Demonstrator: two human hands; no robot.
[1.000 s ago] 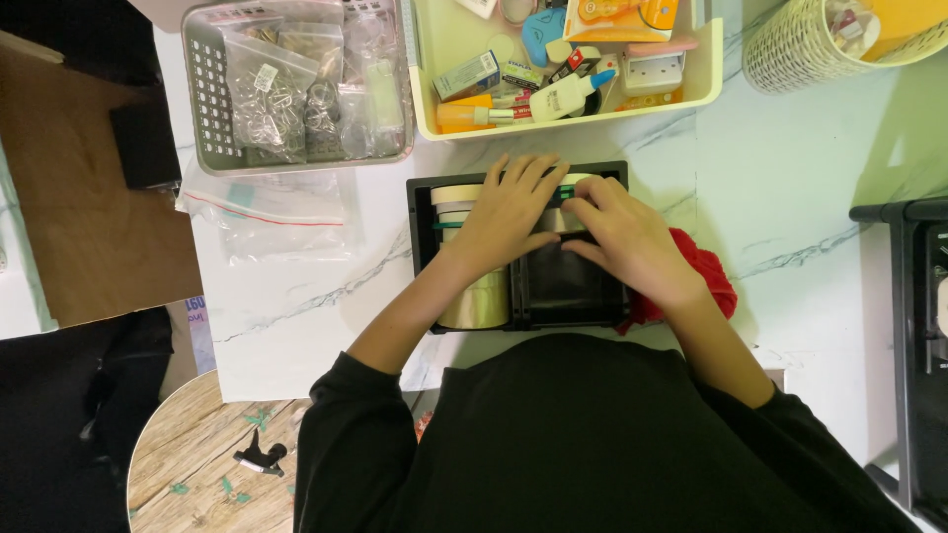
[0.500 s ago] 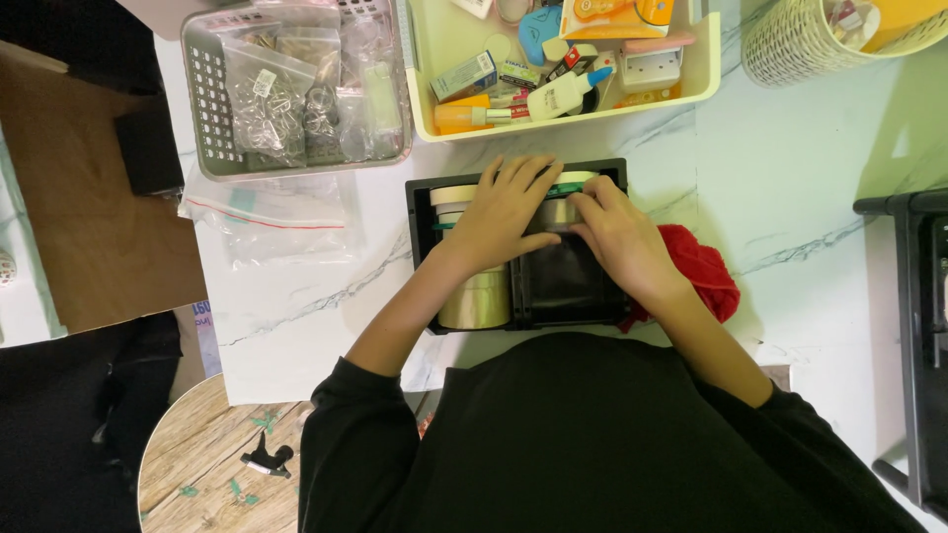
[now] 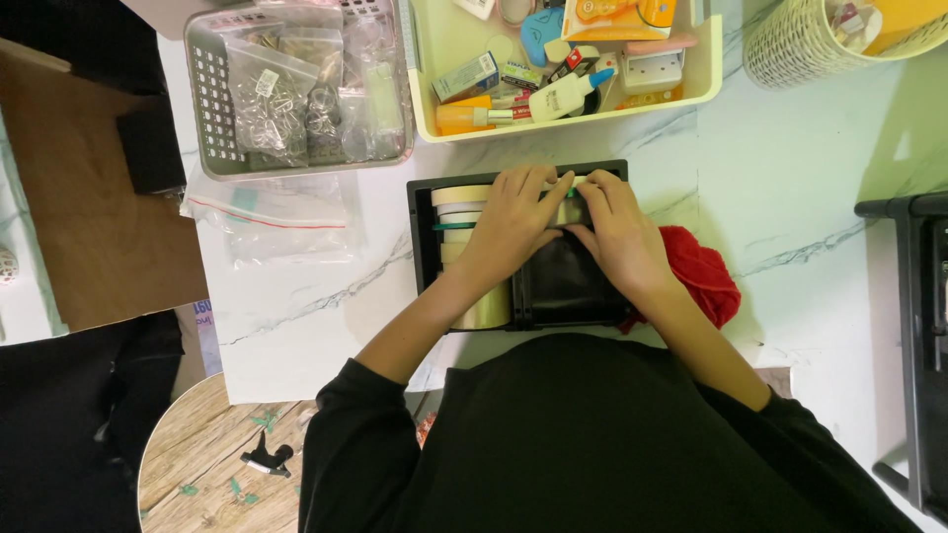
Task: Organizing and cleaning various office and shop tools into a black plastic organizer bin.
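- Since the earlier frames, both hands sit slightly higher in the black tray (image 3: 423, 237), their fingertips now meeting at its far rim; the red cloth (image 3: 703, 276) shows a little more beside the right wrist.
- Otherwise the things on the table hold their places.
- Left hand (image 3: 509, 229) lies flat and half-curled over the rolls of tape (image 3: 462, 205) stacked in the tray's left part, fingers spread and pressing on them; whether it grips one I cannot tell.
- Right hand (image 3: 617, 237) curls over the tray's far right part, fingertips pinched on a small pale and green piece; what that is stays hidden.
- White marble-patterned table (image 3: 810, 197) carries the tray at its near edge.
- Beyond the tray stand a grey slotted basket (image 3: 202, 118) of clear bags and a cream bin (image 3: 691, 84) of small stationery.
- Clear zip bag (image 3: 272, 212) lies left of the tray.
- Woven basket (image 3: 780, 49) sits at the far right.
- Wood-look floor (image 3: 197, 464) shows at lower left.
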